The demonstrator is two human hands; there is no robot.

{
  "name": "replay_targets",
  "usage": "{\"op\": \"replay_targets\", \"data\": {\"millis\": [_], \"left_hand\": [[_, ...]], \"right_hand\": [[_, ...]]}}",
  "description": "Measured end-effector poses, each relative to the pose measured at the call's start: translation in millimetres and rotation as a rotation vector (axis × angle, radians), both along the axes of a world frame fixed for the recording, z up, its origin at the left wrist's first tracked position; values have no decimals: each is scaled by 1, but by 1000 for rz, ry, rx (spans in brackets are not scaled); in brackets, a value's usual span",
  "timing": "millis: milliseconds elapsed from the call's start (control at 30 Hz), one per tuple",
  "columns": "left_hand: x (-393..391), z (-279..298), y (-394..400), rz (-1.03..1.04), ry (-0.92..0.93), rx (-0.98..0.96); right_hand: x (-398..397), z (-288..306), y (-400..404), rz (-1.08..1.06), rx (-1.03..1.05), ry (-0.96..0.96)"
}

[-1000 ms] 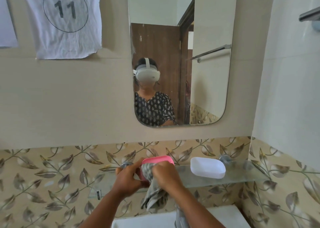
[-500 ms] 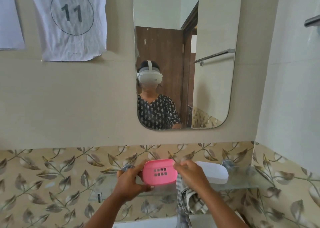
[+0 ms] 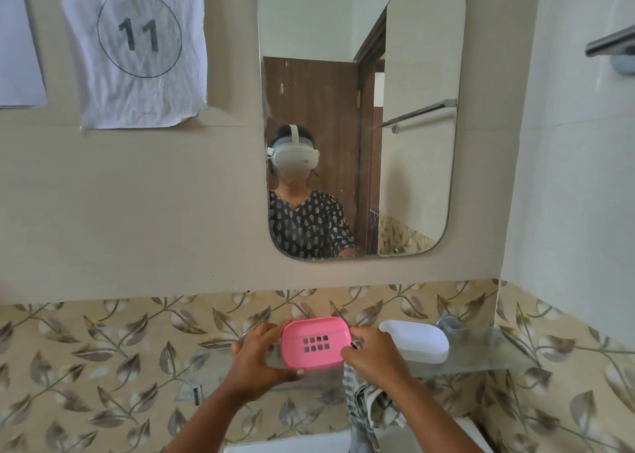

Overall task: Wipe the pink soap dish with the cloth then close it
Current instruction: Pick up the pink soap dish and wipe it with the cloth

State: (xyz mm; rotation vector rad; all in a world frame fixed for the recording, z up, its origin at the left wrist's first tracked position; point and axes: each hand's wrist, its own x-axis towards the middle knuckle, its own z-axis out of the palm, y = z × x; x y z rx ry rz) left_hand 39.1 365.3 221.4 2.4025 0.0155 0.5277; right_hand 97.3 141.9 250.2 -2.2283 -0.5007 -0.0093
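Observation:
The pink soap dish is tilted up toward me, showing its inside with a block of drain slots. My left hand grips its left and lower edge. My right hand touches its right edge while holding the checked grey cloth, which hangs down below that hand. A white oval lid lies on the glass shelf just right of my right hand. The dish is held over the shelf's middle.
A mirror hangs on the beige wall above, reflecting a person with a headset. Paper sheets, one marked 11, are stuck at upper left. A white basin edge lies below. A side wall with a metal bar closes the right.
A second ago the cloth in my right hand was pressed inside the dish. The cloth has since come out to the right and the dish now faces me, with my right hand back at its edge.

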Motion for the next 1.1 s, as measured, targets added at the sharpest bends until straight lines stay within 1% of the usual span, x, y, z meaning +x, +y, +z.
{"op": "replay_targets", "data": {"millis": [100,267,333,433,500,700,767,867,1000,1100], "left_hand": [[-2,2,-1,-9,-6,-5],[-2,0,1,-35,-16,-121],[-1,2,0,-62,-49,-193],[-2,6,2,-96,-74,-362],[-3,7,2,-97,-76,-407],[-6,12,-4,-111,-130,-424],[-5,10,-3,-98,-119,-433],[-2,6,2,-61,-97,-375],[2,1,6,-29,-108,-418],[3,3,3,-36,-109,-408]], "right_hand": [[-3,1,-1,27,37,-15],[-3,0,-3,34,139,60],[-4,2,-3,63,158,65],[-5,4,-4,116,179,87],[-6,5,-4,132,193,90],[-3,3,-3,123,240,14],[-1,3,-1,48,275,-11],[5,2,2,-90,271,-28],[12,-2,6,-151,267,-9],[14,-4,8,-169,242,-10]]}}
